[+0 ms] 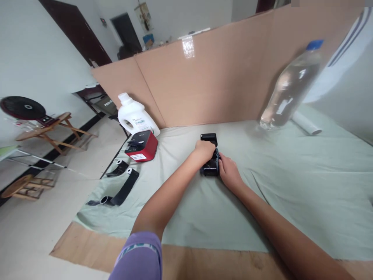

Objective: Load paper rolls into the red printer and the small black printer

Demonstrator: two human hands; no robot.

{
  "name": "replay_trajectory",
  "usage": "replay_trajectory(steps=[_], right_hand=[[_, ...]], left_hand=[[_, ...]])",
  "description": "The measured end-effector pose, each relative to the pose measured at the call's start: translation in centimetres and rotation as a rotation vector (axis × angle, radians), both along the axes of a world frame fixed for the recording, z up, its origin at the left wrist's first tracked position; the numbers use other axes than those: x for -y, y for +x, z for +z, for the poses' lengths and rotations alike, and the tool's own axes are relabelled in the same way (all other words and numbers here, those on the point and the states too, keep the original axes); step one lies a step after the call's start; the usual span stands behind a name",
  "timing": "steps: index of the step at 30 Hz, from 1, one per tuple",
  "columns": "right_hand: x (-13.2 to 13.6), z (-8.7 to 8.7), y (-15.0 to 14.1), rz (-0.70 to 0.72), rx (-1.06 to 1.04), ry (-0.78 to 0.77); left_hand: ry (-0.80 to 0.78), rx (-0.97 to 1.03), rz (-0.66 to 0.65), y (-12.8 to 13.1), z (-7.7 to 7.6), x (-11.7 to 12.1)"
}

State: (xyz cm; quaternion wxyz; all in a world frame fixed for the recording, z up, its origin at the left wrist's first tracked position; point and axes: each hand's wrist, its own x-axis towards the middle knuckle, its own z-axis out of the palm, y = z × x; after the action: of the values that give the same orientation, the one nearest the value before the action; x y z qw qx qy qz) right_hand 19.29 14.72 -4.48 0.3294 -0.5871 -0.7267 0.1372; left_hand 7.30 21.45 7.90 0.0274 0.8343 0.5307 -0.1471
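A small black device point(210, 168) with a glossy rounded front part and a raised part at its back lies on the green cloth in front of me. My left hand point(205, 151) reaches across its middle, fingers curled down and closed on it. From the right side, my right hand point(229, 169) grips its edge, thumb and fingers against a bluish-grey strip. My hands hide much of the middle, so I cannot make out its exact kind.
Left on the cloth point(186, 217) are a red-and-black box-shaped device point(150, 148), a white jug point(140, 116) and black strips on white-cored rolls point(126, 188). A large water bottle point(291, 89) and a white tube point(307, 123) stand right. Behind rises a cardboard panel point(210, 85).
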Motion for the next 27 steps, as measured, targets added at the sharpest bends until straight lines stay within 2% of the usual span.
replay_trajectory(steps=[4,8,11,13,15,18,23,25,27], right_hand=[[0.2,0.6,-0.1,-0.003,0.015,-0.031],[0.3,0.9,-0.1,-0.007,0.042,-0.041],[0.3,0.9,0.0,-0.006,0.049,-0.018],[0.3,0.8,0.1,0.005,0.038,-0.006],[0.3,0.8,0.1,0.013,0.022,-0.006],[0.2,0.8,0.1,0.016,0.003,-0.007],[0.2,0.8,0.1,0.012,-0.012,0.0],[0.2,0.8,0.1,0.011,-0.014,0.003],[0.1,0.7,0.1,0.013,-0.013,0.004]], left_hand=[[0.028,0.003,-0.018,-0.6,0.0,0.3],[0.138,0.068,-0.041,-1.8,1.9,1.4],[0.331,0.253,-0.009,-3.5,3.4,3.2],[0.403,0.445,0.032,-5.7,3.8,5.0],[0.385,0.636,0.115,-8.9,3.4,7.1],[0.377,0.79,0.366,-14.8,2.0,10.8],[0.405,0.655,0.763,-24.2,-0.8,16.4],[0.378,0.682,0.926,-26.8,-1.8,18.0],[0.393,0.636,0.992,-28.5,-2.4,18.9]])
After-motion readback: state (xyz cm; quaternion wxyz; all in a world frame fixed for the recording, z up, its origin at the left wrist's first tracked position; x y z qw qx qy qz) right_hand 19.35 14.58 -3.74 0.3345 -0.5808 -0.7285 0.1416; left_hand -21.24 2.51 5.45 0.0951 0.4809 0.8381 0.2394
